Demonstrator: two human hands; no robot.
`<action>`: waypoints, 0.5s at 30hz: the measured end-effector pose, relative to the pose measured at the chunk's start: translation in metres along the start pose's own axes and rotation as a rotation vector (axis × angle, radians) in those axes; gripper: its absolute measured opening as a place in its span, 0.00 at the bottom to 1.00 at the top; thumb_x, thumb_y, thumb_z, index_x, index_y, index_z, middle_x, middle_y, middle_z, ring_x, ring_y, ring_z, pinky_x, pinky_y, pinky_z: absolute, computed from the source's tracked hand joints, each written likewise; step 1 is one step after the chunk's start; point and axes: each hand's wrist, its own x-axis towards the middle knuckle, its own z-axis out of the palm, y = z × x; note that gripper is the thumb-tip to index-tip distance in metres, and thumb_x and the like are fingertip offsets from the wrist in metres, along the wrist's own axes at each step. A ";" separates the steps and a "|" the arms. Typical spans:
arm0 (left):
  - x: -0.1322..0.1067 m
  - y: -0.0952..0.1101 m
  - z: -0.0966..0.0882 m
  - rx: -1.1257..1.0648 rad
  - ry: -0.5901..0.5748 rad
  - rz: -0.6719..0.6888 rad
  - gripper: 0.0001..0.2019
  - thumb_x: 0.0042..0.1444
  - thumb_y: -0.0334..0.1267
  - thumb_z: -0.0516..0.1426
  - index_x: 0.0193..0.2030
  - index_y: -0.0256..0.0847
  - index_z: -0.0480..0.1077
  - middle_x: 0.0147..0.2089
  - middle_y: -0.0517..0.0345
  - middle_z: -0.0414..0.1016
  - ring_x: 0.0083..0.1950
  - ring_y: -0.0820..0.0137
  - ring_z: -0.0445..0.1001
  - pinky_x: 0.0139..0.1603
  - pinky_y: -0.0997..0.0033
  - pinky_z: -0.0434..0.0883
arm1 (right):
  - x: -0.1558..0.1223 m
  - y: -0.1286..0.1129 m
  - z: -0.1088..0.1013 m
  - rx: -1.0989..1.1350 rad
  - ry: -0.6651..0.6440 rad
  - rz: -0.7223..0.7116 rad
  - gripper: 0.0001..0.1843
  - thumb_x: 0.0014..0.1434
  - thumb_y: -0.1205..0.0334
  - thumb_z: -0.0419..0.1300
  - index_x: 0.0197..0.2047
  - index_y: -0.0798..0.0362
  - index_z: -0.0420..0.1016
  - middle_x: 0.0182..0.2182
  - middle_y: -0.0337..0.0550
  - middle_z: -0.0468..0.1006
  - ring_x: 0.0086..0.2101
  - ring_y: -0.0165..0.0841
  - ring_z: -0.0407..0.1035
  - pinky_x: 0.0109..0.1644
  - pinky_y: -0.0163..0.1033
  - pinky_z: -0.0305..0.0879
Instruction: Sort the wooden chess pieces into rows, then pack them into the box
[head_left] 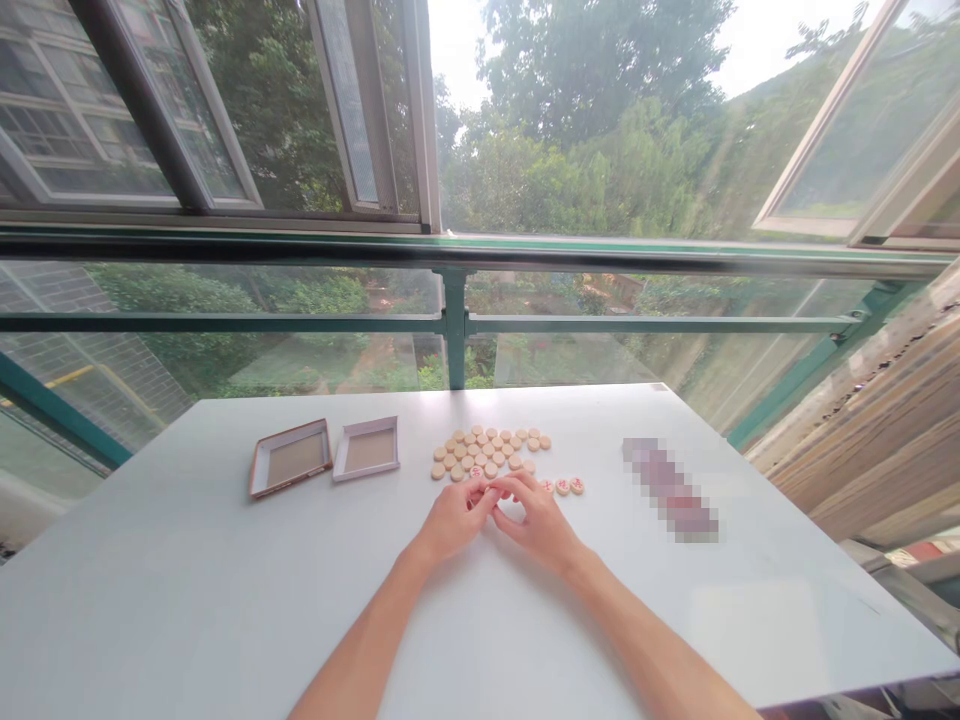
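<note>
My left hand [451,522] and my right hand [538,522] meet over the middle of the white table [247,600], just in front of a cluster of round wooden Chinese chess pieces [487,450]. Both hands are closed in a pinch, fingertips touching each other; what lies between them is hidden. Most of the clustered pieces show plain tops. One piece with a red character [476,472] lies right behind my left fingertips. Beside my right hand, a short row of red-lettered pieces [563,486] runs to the right, its left end partly covered by my fingers.
Left of the pieces lie a shallow brown-edged box half [291,460] and a white box half [367,449], both without contents. A pixelated item [671,490] is on the table's right side. Behind the table runs a green metal railing [454,330] below open windows.
</note>
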 end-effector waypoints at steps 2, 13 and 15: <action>0.000 0.000 0.000 -0.002 -0.016 -0.010 0.20 0.64 0.53 0.51 0.40 0.40 0.77 0.29 0.59 0.75 0.30 0.70 0.70 0.33 0.73 0.65 | 0.001 0.000 -0.001 0.003 -0.006 0.013 0.15 0.60 0.68 0.62 0.50 0.45 0.74 0.40 0.43 0.74 0.39 0.35 0.72 0.46 0.43 0.73; 0.000 0.004 -0.001 -0.012 -0.024 -0.002 0.21 0.65 0.52 0.51 0.46 0.40 0.78 0.32 0.56 0.79 0.32 0.68 0.74 0.33 0.72 0.66 | 0.002 -0.003 -0.007 -0.015 -0.001 0.045 0.13 0.61 0.67 0.62 0.49 0.45 0.74 0.39 0.42 0.75 0.38 0.34 0.72 0.45 0.42 0.72; 0.000 0.003 -0.001 -0.019 -0.027 0.001 0.21 0.64 0.53 0.51 0.47 0.39 0.78 0.31 0.56 0.79 0.32 0.68 0.74 0.34 0.72 0.67 | 0.002 -0.003 -0.008 -0.012 0.000 0.043 0.13 0.61 0.67 0.62 0.49 0.45 0.74 0.39 0.42 0.74 0.38 0.35 0.72 0.45 0.42 0.72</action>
